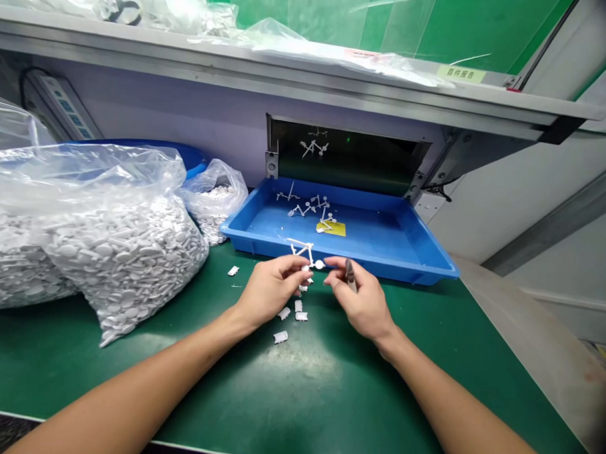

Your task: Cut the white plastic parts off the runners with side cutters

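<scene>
My left hand (271, 291) is closed in a pinch on a white plastic sprue (305, 248), a branched frame with a small round disc at its lower right. Just right of it, my right hand (363, 298) is curled around a slim hand tool (350, 275) with a dark grey end; its exact kind is unclear. The thumb and forefinger of that hand are near the disc, a small gap apart. Below the hands, several small white plastic pieces (280, 337) lie on the green tabletop (327, 387). Another white piece (233, 271) lies left of my left hand.
A blue tray (406, 264) behind my hands holds several white sprues (302, 210) and a yellow label (337, 229). Behind it, a dark opening (375, 160) shows another sprue. Clear bags (118, 253) of white parts stand at left. A metal-edged shelf (239, 66) spans above.
</scene>
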Available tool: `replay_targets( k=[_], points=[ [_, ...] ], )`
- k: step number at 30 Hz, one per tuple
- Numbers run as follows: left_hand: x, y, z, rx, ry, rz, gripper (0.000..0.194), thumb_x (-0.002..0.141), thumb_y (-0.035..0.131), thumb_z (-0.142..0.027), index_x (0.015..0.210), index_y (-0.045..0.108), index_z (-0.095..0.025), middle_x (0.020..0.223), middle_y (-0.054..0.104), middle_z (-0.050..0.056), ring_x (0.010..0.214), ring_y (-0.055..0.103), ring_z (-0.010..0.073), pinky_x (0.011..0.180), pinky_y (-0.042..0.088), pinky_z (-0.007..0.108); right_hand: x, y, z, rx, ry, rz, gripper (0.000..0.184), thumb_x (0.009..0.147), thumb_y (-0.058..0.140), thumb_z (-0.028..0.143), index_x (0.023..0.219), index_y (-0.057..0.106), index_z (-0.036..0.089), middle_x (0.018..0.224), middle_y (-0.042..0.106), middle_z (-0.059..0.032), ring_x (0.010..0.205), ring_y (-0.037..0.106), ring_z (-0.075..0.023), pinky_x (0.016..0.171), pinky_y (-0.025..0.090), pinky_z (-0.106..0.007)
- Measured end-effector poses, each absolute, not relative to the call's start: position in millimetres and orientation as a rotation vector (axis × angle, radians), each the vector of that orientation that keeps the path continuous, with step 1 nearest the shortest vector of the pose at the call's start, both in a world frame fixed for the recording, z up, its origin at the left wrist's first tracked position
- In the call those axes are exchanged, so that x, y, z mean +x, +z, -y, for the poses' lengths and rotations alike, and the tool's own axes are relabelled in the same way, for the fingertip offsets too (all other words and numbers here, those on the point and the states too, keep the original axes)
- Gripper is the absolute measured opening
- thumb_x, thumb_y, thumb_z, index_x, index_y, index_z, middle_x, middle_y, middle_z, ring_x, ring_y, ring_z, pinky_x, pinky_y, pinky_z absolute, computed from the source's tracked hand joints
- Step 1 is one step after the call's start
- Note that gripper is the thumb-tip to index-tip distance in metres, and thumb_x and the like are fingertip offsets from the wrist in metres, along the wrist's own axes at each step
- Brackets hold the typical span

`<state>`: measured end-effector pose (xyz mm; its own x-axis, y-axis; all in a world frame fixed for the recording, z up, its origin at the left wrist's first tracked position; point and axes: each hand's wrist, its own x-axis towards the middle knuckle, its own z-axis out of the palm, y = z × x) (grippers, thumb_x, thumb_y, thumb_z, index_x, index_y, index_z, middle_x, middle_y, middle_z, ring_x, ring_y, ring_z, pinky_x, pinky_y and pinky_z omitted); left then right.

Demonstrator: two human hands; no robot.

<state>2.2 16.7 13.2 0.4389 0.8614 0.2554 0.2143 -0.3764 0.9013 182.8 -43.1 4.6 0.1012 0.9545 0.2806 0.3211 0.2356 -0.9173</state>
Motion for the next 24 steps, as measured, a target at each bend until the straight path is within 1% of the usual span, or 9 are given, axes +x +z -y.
replay_targets(
  k=[1,3,5,7,11,16,24],
  points=[
    [2.1,14.2,-17.2,1.718,0.98,-0.888,0.026,0.085,0.064,-0.035,0.102,0.068,-0.016,0.088,0.071,0.004,0.074,0.068,0.019,0.059,0.057,0.026,183.3,4.8,43.9,-1.341,0.584,1.541,0.028,0.078,0.055,0.02,0.105,0.065,0.021,0.089,0.066,-0.0016,0.075,0.056,-0.0159,0.074,0.043,-0.029],
    [2.6,16.7,-17.7,1.562,1.037,-0.824,0.028,0.082,0.068,-0.034,0.101,0.067,-0.014,0.088,0.071,0.006,0.077,0.069,0.0205,0.058,0.058,0.026,183.9,4.5,44.4,-1.424,0.391,1.689,0.023,0.076,0.054,0.016,0.095,0.066,0.021,0.088,0.066,-0.0007,0.076,0.057,-0.016,0.073,0.042,-0.028],
    [3.6,18.8,-17.5,1.495,1.084,-0.785,0.028,0.08,0.071,-0.032,0.099,0.068,-0.013,0.086,0.072,0.006,0.077,0.069,0.0207,0.058,0.058,0.025,184.2,3.3,44.0,-1.491,0.298,1.741,0.022,0.075,0.053,0.014,0.091,0.064,0.021,0.087,0.065,-0.0006,0.077,0.057,-0.0165,0.072,0.042,-0.028],
    [4.5,19.7,-16.5,1.457,1.102,-0.751,0.027,0.078,0.073,-0.03,0.098,0.068,-0.012,0.086,0.072,0.007,0.076,0.07,0.0206,0.058,0.058,0.025,184.3,1.7,43.3,-1.54,0.237,1.768,0.022,0.074,0.052,0.013,0.092,0.063,0.021,0.088,0.065,-0.001,0.08,0.056,-0.0176,0.075,0.041,-0.029],
    [5.5,17.3,-12.3,1.479,1.055,-0.697,0.026,0.079,0.072,-0.028,0.1,0.069,-0.012,0.087,0.073,0.007,0.074,0.069,0.0186,0.062,0.059,0.026,183.7,-0.8,42.5,-1.596,0.218,1.83,0.02,0.075,0.052,0.014,0.091,0.061,0.022,0.085,0.062,-0.0004,0.08,0.054,-0.018,0.074,0.039,-0.029],
    [6.0,13.0,-7.5,1.592,0.978,-0.696,0.023,0.081,0.07,-0.026,0.101,0.072,-0.014,0.092,0.073,0.006,0.07,0.067,0.0146,0.064,0.058,0.023,183.1,-1.3,42.4,-1.607,0.196,1.88,0.014,0.077,0.051,0.015,0.087,0.057,0.022,0.082,0.059,-0.0001,0.08,0.052,-0.0179,0.072,0.037,-0.028],
    [6.1,8.6,-7.4,1.577,0.979,-0.685,0.025,0.082,0.069,-0.028,0.102,0.071,-0.014,0.092,0.073,0.006,0.07,0.068,0.0154,0.065,0.059,0.025,184.4,-3.7,43.0,-1.668,0.081,1.946,0.007,0.077,0.052,0.016,0.081,0.052,0.021,0.079,0.057,-0.0005,0.076,0.05,-0.0173,0.07,0.035,-0.027]
  ],
)
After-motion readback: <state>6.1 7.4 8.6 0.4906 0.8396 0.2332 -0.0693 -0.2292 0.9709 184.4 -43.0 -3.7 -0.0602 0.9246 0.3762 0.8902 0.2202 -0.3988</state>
